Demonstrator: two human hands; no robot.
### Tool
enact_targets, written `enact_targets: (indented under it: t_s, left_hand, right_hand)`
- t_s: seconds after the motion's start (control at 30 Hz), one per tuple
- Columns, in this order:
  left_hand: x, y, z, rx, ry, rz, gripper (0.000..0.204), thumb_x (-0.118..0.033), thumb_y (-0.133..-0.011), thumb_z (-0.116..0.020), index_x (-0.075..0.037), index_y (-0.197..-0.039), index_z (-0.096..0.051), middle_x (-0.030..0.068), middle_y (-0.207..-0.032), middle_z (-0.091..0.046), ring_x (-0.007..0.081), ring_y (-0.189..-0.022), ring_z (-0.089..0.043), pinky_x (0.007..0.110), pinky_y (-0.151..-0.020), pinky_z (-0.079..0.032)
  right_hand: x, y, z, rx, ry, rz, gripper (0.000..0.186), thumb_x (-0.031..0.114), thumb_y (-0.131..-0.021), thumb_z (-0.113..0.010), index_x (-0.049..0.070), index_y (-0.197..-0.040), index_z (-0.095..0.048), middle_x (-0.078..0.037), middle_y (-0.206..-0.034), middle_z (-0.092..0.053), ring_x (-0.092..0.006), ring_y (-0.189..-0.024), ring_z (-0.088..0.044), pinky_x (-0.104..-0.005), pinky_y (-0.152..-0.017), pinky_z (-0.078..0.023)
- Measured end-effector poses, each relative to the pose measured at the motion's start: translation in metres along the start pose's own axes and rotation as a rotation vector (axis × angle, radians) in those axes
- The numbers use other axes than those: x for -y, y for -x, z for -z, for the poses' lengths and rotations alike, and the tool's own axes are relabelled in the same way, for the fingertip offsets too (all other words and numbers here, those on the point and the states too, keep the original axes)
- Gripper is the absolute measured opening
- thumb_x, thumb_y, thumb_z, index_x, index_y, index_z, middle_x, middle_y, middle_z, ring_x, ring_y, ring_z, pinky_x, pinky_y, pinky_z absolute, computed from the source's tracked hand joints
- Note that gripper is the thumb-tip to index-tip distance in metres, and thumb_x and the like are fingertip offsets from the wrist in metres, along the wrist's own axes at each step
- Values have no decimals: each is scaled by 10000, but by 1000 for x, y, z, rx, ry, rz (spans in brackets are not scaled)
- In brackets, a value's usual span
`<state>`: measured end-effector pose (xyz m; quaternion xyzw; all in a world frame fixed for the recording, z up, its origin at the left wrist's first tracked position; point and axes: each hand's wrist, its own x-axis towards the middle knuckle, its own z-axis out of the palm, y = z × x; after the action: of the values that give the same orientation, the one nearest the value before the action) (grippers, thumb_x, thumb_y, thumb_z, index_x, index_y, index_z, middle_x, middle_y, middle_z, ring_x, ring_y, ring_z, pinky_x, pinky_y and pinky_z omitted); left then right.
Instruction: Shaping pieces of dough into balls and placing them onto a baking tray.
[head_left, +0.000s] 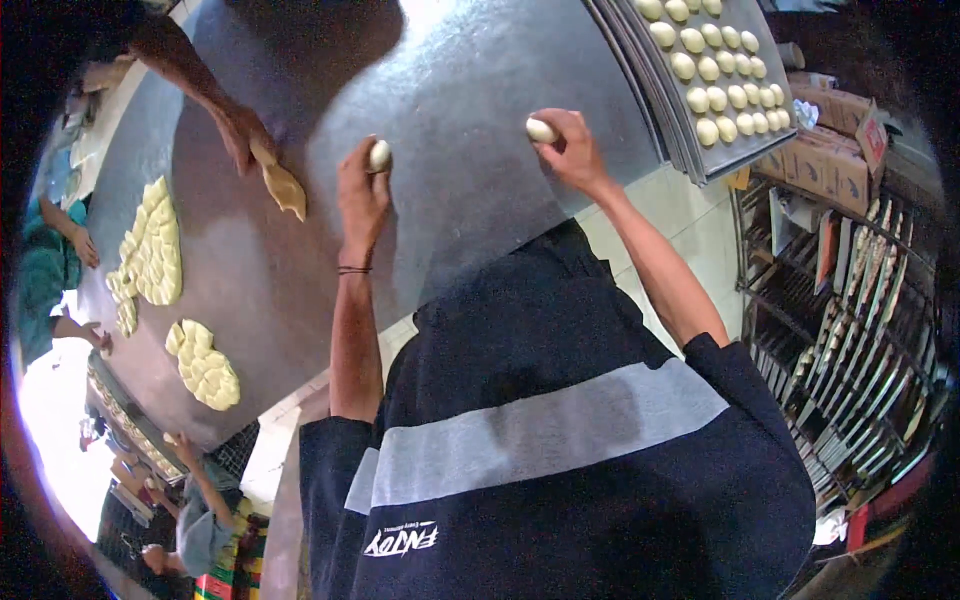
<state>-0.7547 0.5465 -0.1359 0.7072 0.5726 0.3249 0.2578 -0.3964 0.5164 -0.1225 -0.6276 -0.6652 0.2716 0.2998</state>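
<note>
My left hand [362, 195] is closed round a pale dough ball [380, 155] that shows between its thumb and fingers, just above the grey metal worktable [460, 190]. Farther right, my right hand [573, 150] grips a second dough ball [541, 130], its fingers curled over it. Both balls are smooth and cream-coloured. To the right of that hand is a tray [712, 163] with rows of similar dough balls. Left of my left hand, another person's hand [238, 135] holds a flat tan piece [284, 190], perhaps dough, against the table.
Two lumpy yellow dough slabs [203, 365] lie on the table's left part. Other people's hands [84, 245] reach in at the left edge. Cardboard boxes [825, 165] and a rack of trays [840, 340] stand at the right, past the stacked trays.
</note>
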Motion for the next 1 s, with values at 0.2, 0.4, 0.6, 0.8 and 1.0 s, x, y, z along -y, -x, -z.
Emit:
enact_targets:
  t_s: [0.2,0.4,0.6,0.8,1.0]
  left_hand:
    - [-43,-1,19,29,249,181,398,-102,-851,-788,-52,-1225,-658,132,-1163,-695,259,-1013,-681,368,-871,-543]
    - [-115,11,-61,169,336,35,504,-148,-812,-844,-61,-1260,-632,134,-1206,-654,277,-1121,-628,384,-942,-511]
    - [-103,42,-91,96,-11,-35,932,-301,-739,-888,-31,-1502,-425,270,-1515,-414,461,-1411,-376,508,-1159,-323]
    - [-112,78,-61,300,-438,277,1017,-412,-847,-795,-40,-1609,-233,332,-1615,-257,502,-1501,-220,565,-1216,-228]
    - [-164,62,-146,575,-649,701,1091,-706,-898,-614,-79,-1646,-127,360,-1646,-116,540,-1530,-87,687,-1118,-317]
  right_hand:
    - [34,-6,32,126,-13,-208,499,113,-790,-792,111,-1268,-649,-110,-1031,-689,-230,-881,-677,-334,-799,-553]
    - [63,17,45,-34,-29,88,643,97,-815,-766,150,-1407,-521,-113,-1069,-652,-240,-890,-671,-352,-766,-548]
    - [18,16,33,497,256,115,1007,202,-814,-824,156,-1625,-228,-184,-1396,-532,-382,-1282,-493,-603,-993,-418]
    - [-3,-5,-2,571,214,529,530,387,-940,-657,213,-1423,-521,-126,-1317,-610,-338,-1147,-634,-483,-812,-560]
    - [-22,-34,27,446,-249,312,351,356,-948,-662,140,-1223,-638,-117,-1143,-696,-293,-1012,-686,-452,-799,-557]
